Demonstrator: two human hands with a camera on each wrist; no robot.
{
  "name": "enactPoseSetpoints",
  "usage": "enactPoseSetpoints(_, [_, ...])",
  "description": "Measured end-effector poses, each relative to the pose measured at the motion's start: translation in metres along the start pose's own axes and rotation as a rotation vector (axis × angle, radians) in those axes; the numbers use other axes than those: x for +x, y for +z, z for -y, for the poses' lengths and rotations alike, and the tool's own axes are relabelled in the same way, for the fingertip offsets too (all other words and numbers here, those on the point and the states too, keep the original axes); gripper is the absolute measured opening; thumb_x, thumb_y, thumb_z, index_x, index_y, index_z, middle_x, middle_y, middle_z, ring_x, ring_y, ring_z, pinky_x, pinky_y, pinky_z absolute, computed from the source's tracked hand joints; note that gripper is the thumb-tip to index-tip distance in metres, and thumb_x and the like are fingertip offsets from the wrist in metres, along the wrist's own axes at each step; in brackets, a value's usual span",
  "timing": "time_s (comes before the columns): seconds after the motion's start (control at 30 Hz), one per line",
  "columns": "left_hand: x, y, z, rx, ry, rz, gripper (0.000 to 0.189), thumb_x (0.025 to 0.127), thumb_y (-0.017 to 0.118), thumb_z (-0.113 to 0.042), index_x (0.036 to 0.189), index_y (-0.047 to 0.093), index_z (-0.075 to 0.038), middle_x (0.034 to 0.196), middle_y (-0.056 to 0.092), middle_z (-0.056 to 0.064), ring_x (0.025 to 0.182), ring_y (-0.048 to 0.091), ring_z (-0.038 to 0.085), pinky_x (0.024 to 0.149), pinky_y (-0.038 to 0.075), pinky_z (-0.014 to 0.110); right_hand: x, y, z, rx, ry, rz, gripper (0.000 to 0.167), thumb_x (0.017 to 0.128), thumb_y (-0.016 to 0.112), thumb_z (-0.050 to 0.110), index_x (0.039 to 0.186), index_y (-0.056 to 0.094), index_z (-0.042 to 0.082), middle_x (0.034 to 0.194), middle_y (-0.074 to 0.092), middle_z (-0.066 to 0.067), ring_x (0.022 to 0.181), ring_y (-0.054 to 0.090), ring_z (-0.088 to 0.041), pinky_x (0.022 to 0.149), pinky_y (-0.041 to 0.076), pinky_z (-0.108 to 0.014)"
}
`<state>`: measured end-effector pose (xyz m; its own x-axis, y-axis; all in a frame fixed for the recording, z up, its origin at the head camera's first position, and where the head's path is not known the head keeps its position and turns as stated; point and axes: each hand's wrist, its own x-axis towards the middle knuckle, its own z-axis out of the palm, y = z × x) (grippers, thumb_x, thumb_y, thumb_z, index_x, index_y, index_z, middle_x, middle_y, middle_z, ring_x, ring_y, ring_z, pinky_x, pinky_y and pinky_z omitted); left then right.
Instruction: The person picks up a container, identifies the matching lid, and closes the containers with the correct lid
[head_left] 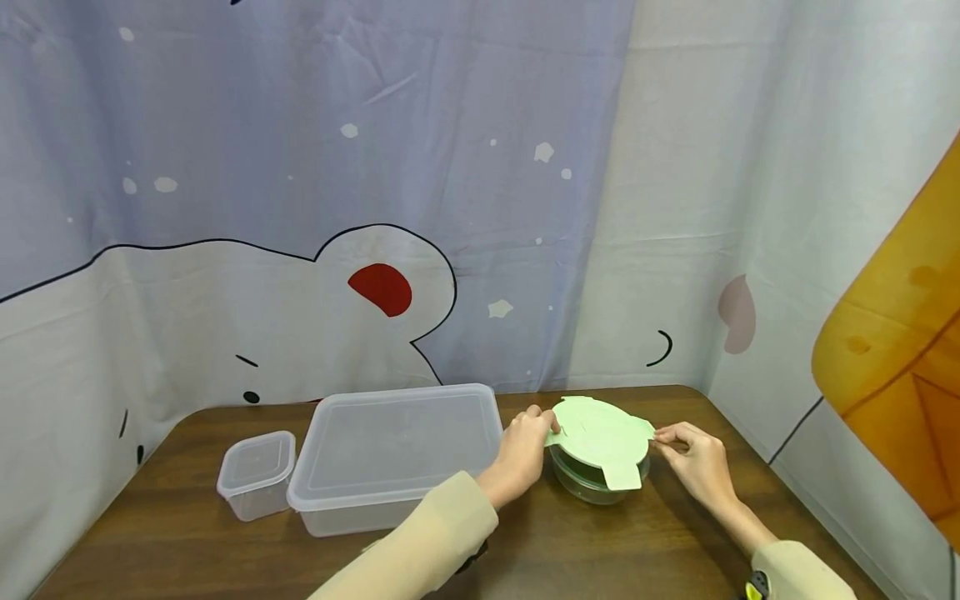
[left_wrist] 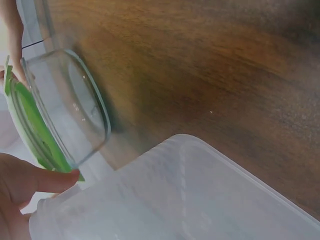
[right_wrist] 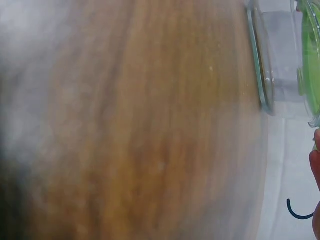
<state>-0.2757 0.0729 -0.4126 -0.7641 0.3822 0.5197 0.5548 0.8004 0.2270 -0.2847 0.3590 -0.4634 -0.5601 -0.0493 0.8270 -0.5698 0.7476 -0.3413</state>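
Note:
A light green lid [head_left: 596, 433] with side tabs is over a round clear glass container [head_left: 588, 490] on the table's right side. My left hand [head_left: 522, 446] pinches the lid's left tab between thumb and fingers. On the opposite side, my right hand [head_left: 697, 467] pinches another tab with its fingertips. In the left wrist view, the lid [left_wrist: 36, 125] sits at a slant to the rim of the glass container [left_wrist: 82, 107], with a gap showing along part of it. Only the edge of my right hand [right_wrist: 316, 162] shows in the right wrist view.
A large translucent plastic box [head_left: 397, 450] with a lid stands just left of my left hand. Further left is a small lidded plastic box [head_left: 258, 475]. All stand on a brown wooden table [head_left: 540, 542], with a printed curtain [head_left: 480, 208] behind it.

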Motion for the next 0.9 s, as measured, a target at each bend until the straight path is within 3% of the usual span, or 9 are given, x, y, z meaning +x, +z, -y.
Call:
enactPoseSetpoints(0.23, [-0.0044,0.0043,-0.0016,0.069,0.018,-0.028,0.031,0.072,0.069,0.012,0.091,0.064,-0.011,0.088,0.060,0.005,0.076,0.062,0.020,0.058,0.053,0.027,-0.0010,-0.0023,0.0026,-0.021,-0.008,0.022,0.025,0.059,0.082,-0.015,0.069,0.071,0.006,0.075,0.072,-0.005,0.075,0.055,0.019,0.061,0.047,-0.002])
enactPoseSetpoints(0.9, [-0.0058,0.0048,-0.0052,0.103,0.003,0.010,0.028,0.073,0.070,0.008,0.090,0.064,-0.014,0.086,0.059,0.004,0.073,0.061,0.019,0.056,0.053,0.027,-0.0049,-0.0075,0.0071,-0.045,-0.017,0.043,0.027,0.058,0.082,-0.012,0.068,0.070,0.010,0.075,0.071,-0.002,0.073,0.059,0.011,0.062,0.048,-0.002])
